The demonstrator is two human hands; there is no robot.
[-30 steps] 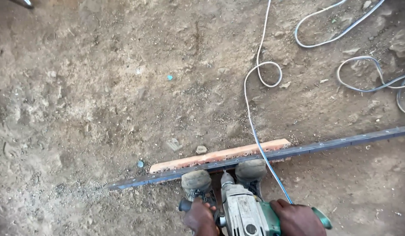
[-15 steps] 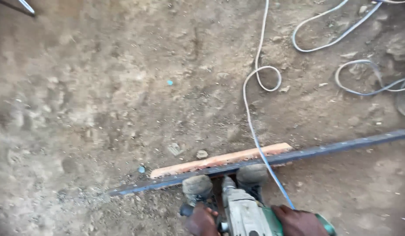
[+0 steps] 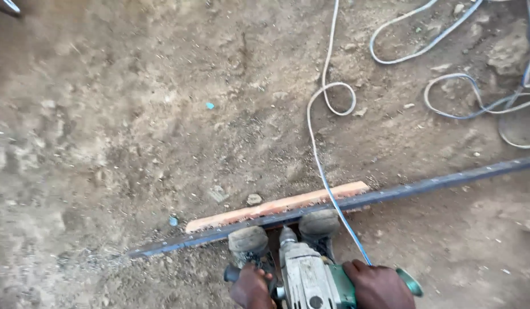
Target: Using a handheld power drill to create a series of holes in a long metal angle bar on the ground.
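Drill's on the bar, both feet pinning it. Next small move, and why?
Probably press the drill straight down: its tip meets the bar, both hands grip it, and both shoes pin the bar against the wood strip.

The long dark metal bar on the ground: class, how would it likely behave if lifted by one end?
The metal bar is long, thin and straight, so probably stiff but sagging slightly. Likely heavy for its thickness. Its flat profile on the dirt suggests it would not roll.

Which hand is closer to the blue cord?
Right. The right hand grips the drill handle just where the blue cord comes down to it. The left hand holds the side handle, across the drill from the cord.
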